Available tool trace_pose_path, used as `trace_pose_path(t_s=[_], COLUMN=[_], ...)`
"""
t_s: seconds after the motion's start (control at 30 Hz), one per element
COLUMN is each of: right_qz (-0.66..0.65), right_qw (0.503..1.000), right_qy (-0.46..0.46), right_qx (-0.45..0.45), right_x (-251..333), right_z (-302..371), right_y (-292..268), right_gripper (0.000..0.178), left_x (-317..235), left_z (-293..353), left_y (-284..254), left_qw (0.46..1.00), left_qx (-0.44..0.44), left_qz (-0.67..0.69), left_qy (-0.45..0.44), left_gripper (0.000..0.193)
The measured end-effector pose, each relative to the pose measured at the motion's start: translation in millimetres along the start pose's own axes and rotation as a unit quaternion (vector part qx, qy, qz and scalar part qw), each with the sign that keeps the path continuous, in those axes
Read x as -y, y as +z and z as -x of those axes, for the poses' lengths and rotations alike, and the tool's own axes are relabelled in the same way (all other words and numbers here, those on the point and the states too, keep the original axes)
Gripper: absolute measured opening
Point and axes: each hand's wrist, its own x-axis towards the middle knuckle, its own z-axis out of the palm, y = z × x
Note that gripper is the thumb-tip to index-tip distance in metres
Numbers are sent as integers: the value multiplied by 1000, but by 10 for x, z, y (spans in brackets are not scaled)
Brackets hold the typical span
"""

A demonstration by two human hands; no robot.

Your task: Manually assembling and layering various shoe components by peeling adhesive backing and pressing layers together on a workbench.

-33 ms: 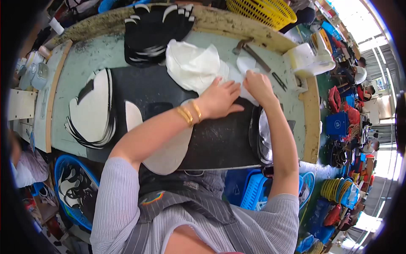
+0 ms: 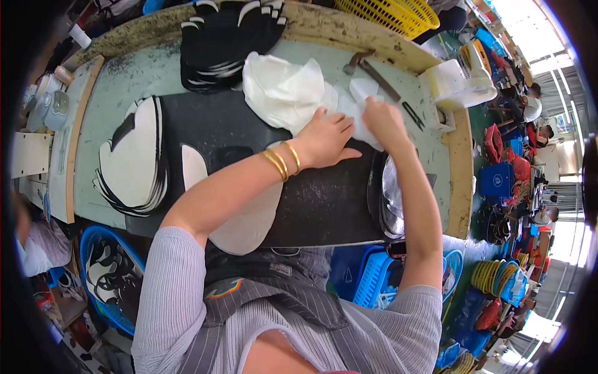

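The desk (image 2: 146,73) carries a broad black mat (image 2: 324,206), which serves as reference. The white sheets (image 2: 283,93), thin and crumpled, lie across the mat's far edge, right of its middle. A black stack (image 2: 215,50) with white details sits beyond the mat's far edge. A white stack (image 2: 132,165) with dark edges overlaps the mat's left edge. A pale rounded piece (image 2: 249,224) lies on the mat's near side, partly beneath the left forearm. The left hand (image 2: 322,142) is palm down over the mat's far part, fingers extended onto the white sheets, thumb apart. The right hand (image 2: 385,124) is at the mat's far right corner, fingers curled against the white sheets; whether they grip one cannot be told. A hammer (image 2: 380,80) and black snips (image 2: 413,115) lie beyond that corner.
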Motion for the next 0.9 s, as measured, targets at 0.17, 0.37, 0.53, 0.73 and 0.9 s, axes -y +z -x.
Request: trace_pose_path(t_s=[0.17,0.37,0.53,0.73,0.9], right_qz=[-49,-82,-579,-643,-579], right_qw=[910,940,812,754,795], right_qy=[212,-230,24,49,11], right_qx=[-354,-240,-76,126,178], right_x=[-237,1271,1747,2096,2101], right_z=[218,915,1140,1309,1231], right_y=[-612,-806,-630,-408,-289], right_gripper=[13,39,44,23,22], left_x=[104,-154,-488,-513,-472], left_z=[-147,508,1572,2387,2528], left_y=[-215,-1069,-1424,-1528,-1483], left_qw=[981,672,670,721,772], left_qx=[175,-168,-152,-103,-77], left_qz=[22,647,611,461,383], left_qy=[-86,-318,-393,-508,-501], left_gripper=[57,24,16,22,24])
